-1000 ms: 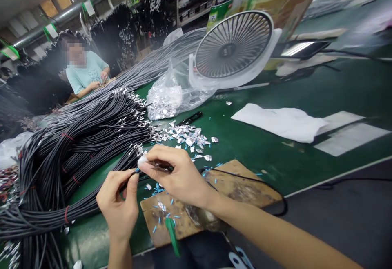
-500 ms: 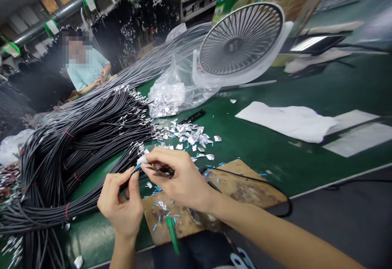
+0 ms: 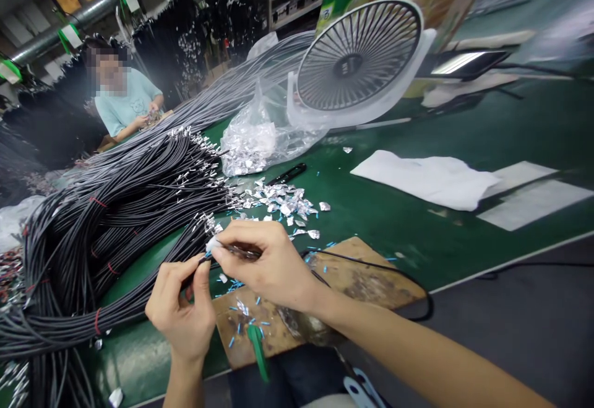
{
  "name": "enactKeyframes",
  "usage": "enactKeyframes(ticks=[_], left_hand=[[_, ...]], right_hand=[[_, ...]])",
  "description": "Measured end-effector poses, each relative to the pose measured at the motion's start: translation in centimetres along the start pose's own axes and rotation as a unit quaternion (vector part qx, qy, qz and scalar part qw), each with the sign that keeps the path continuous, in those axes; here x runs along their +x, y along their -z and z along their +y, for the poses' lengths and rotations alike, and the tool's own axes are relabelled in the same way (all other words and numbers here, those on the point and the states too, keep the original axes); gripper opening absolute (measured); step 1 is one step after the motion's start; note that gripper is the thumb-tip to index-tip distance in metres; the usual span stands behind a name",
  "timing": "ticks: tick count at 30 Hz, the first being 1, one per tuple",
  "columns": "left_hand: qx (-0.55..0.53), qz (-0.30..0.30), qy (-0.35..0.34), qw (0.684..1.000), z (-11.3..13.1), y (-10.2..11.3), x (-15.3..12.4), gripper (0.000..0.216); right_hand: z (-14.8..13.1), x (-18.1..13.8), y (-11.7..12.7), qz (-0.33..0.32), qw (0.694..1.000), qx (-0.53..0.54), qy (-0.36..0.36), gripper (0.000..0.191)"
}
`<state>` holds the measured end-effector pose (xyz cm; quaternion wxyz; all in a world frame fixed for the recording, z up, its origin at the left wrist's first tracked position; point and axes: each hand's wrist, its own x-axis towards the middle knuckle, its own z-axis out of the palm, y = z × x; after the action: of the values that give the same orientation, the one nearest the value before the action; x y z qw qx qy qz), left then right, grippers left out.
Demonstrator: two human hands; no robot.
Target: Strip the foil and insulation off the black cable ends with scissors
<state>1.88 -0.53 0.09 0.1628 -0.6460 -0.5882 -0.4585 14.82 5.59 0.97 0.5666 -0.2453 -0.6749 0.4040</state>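
Observation:
My left hand [image 3: 180,312] is closed in a pinch on the end of a black cable [image 3: 202,260], with a bit of blue showing at its tip. Right beside it, my right hand [image 3: 271,265] holds dark metal tweezers [image 3: 245,251], and a white covering [image 3: 213,244] wraps a fingertip at the cable end. The fingers hide most of the contact point. Just behind the hands lies a bundle of black cables [image 3: 134,296] with silvery stripped ends, tied with red bands. Torn foil scraps [image 3: 285,200] are heaped beyond my right hand.
A wooden board [image 3: 362,272] dotted with blue snippets lies under my right forearm, a green-handled tool [image 3: 258,352] at its front. Farther back are a plastic bag of foil [image 3: 253,148], a black-handled tool [image 3: 291,174], a fan [image 3: 359,55] and white cloth [image 3: 417,179]. Another person [image 3: 127,98] sits across.
The whole scene has shifted slightly left and up as my head moved. Both hands keep their grip at the cable end; the tweezers lie a little flatter within my right hand.

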Motion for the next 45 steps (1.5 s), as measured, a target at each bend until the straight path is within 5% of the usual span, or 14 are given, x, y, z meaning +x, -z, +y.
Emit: enactKeyframes(ticks=[12,24,29,33,37,41,45], left_hand=[[-0.004,-0.009,0.026,1.0,0.3,-0.2,-0.2,0.012],[-0.113,-0.054,-0.013,0.992,-1.2,0.1,-0.4,0.018],[-0.056,-0.024,-0.026,0.998,-0.9,0.2,-0.3,0.015],[-0.004,-0.002,-0.016,1.0,-0.1,0.1,-0.3,0.014],[0.058,0.009,-0.008,0.998,0.0,0.2,0.0,0.014],[0.057,-0.042,-0.043,0.997,-0.4,0.3,0.5,0.018],[0.037,-0.001,-0.053,0.998,-0.2,0.0,0.3,0.015]], right_hand=[[0.3,-0.5,0.1,-0.046,0.997,-0.015,0.051,0.014],[-0.1,0.4,0.5,-0.038,0.998,-0.044,-0.039,0.027],[-0.4,0.5,0.5,-0.012,0.998,-0.028,-0.061,0.038],[-0.6,0.4,0.4,-0.017,0.998,-0.005,-0.061,0.019],[-0.6,0.3,0.2,-0.032,0.996,0.011,-0.081,0.024],[-0.6,0.3,0.1,-0.027,0.997,0.018,-0.072,0.021],[-0.4,0.3,0.2,-0.009,0.999,-0.002,-0.044,0.024]])
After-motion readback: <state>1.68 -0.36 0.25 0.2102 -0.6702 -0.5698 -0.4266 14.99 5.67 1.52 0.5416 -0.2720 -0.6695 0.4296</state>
